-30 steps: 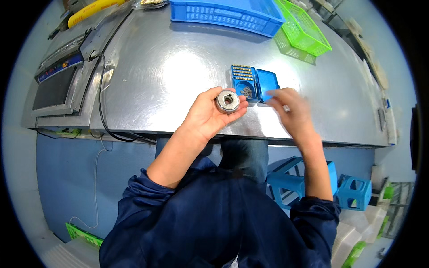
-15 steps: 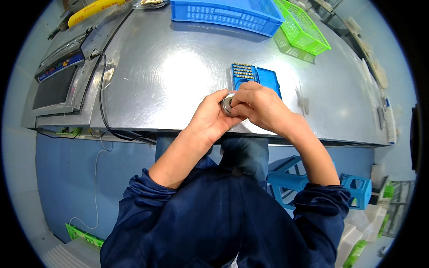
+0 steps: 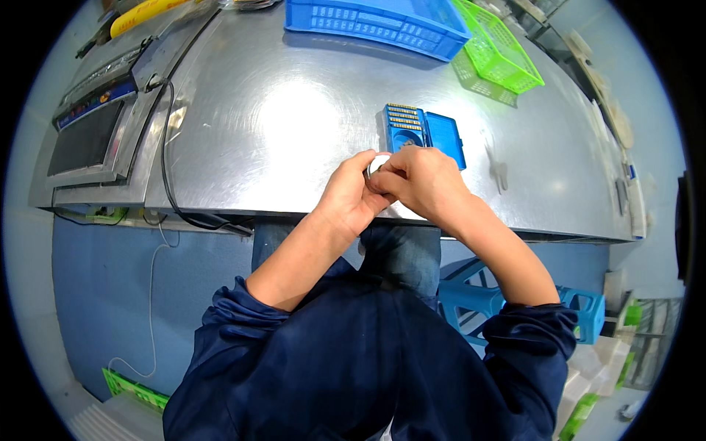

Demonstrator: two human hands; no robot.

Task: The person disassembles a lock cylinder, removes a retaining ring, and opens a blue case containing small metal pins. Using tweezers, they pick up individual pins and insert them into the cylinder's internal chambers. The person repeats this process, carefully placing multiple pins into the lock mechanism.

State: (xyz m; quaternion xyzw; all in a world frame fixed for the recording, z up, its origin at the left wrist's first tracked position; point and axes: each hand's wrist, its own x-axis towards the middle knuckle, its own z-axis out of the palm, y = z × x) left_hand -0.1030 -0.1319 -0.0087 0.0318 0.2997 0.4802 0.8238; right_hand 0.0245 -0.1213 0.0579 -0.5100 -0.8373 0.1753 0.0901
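My left hand is closed around a small round silvery metal piece, held just above the near edge of the steel table. The fingers of my right hand are pinched together against that piece and cover part of it. Whether they grip something small of their own is hidden. Just beyond my hands lies an open blue case with rows of small brass-coloured pieces at its far end and a round hollow nearer me. Its lid is folded out to the right.
A blue crate and a green mesh basket stand at the back. A machine with a dark plate sits at the left, a black cable beside it. Small clear pieces lie right of the case. Blue stools stand below.
My right hand has shifted slightly down, and the metal piece is tilted differently, showing a bright face. More of the case's round hollow shows. The whole view has shifted slightly.
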